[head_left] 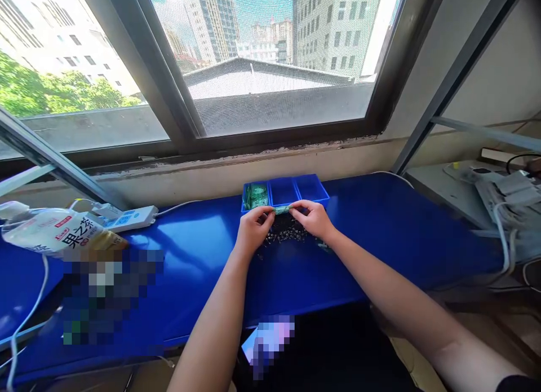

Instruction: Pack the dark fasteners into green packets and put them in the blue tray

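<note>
Between my two hands is a small, thin green strip that looks like a circuit board. The fingertips of my left hand pinch its left end. At its right end, the thumb and fingers of my right hand are closed on it. Just behind my hands stands a blue tray with three compartments; its left compartment holds several green boards. Below the strip lies a pile of small dark and silvery parts, too small to name. A small greenish piece lies under my right wrist.
The blue tabletop runs beneath the window. On the left are a lying drink bottle, a white power strip and a blurred-out patch. Metal frame posts rise at both sides. White devices with cables sit at the right.
</note>
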A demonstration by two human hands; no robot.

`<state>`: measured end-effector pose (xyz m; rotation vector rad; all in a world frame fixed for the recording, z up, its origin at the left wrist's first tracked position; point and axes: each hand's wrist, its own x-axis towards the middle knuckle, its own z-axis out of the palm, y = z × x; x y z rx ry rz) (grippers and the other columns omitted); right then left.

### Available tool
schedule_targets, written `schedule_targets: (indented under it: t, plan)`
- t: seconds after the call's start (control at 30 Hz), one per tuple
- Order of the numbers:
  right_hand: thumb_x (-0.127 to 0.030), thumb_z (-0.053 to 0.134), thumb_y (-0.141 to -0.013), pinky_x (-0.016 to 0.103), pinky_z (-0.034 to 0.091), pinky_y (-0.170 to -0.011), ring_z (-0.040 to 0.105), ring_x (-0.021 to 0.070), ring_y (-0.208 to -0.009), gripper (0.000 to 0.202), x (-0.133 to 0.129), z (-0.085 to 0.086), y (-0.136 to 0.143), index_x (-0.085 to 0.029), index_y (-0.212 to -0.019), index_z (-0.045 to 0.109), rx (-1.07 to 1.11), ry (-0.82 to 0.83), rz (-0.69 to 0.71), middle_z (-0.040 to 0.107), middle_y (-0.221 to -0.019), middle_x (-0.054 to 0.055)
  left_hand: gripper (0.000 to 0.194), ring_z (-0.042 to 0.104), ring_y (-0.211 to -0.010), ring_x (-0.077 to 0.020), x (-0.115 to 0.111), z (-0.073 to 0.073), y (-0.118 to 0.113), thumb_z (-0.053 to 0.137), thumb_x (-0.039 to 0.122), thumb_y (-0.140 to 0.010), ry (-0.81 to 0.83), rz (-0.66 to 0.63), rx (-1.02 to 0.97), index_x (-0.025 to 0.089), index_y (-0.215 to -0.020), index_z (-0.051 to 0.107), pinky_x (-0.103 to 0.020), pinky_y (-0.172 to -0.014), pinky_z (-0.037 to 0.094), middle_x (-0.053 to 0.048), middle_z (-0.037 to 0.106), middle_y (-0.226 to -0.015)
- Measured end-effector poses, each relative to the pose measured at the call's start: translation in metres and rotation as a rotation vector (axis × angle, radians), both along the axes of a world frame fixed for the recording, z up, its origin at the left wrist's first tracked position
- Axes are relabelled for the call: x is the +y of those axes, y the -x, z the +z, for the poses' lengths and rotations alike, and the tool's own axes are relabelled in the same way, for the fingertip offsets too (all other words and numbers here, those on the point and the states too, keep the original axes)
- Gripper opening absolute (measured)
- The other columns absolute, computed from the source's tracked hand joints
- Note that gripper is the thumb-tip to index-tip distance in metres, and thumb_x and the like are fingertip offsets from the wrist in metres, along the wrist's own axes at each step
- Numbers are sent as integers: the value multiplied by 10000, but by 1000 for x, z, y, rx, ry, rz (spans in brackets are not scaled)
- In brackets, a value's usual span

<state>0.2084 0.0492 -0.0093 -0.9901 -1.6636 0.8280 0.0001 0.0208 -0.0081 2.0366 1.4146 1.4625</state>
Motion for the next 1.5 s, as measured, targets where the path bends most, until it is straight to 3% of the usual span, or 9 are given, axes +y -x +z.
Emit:
schedule_targets:
  t: [0.77,1.1,1.5]
  plan:
    - [-349,652,-849,268,427,-573,518,119,-577,177,-3,4,-2,-182,-863,707,-55,11,12,695,-788,22,163,655,-649,-135,0,0,-2,682,327,-893,23,18,10,198,-954,762,-256,-607,516,-24,758,-812]
    - [-325,629,-835,262,417,-569,522,132,-609,134,-4,6,-1,-195,-801,632,-67,11,33,649,-769,12,154,651,-639,-132,-1,0,-3,682,321,-888,31,6,3,199,-942,760,-250,-594,514,-17,746,-780]
    - [-343,635,-841,264,429,-581,545,139,-614,152,-5,6,0,-194,-811,645,-42,38,48,661,-751,10,152,638,-618,-131,-2,2,-3,685,322,-884,15,15,-9,196,-932,756,-254,-582,508,-19,742,-772]
